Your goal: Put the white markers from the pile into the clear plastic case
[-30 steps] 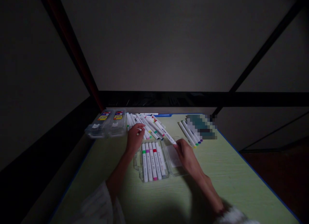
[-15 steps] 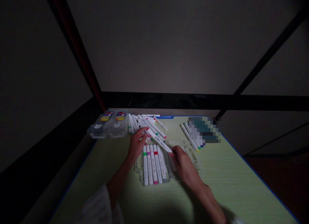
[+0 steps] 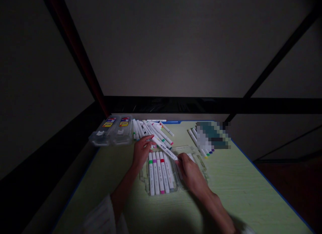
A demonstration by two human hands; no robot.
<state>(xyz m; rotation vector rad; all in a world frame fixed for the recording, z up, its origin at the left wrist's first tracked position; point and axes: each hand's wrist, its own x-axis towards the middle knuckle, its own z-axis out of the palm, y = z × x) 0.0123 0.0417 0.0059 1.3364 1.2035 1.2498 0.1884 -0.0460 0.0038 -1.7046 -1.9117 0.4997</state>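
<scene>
A white marker (image 3: 163, 147) slants over the top of an opened clear plastic case. My right hand (image 3: 190, 172) is closed on its near end, above the case's lid half. At the far end of this marker, by a red part, the fingers of my left hand (image 3: 141, 154) are pinched round it. Below, the case's tray (image 3: 148, 191) holds a row of white markers (image 3: 158, 173) with green, purple, pink and red bands. The clear lid (image 3: 184, 148) lies folded out to the right, partly hidden by my right hand.
Behind my left hand lies a heap of loose white markers (image 3: 151, 126). Two clear cases (image 3: 122, 136) with yellow labels are at the back left. A few markers (image 3: 195, 140) lie at the right beside a pixelated dark green item (image 3: 212, 131). A wall stands behind the table (image 3: 241, 190).
My right hand has brought the marker down and left over the case. The marker's far end now meets my left hand's fingers, which were apart from it before.
</scene>
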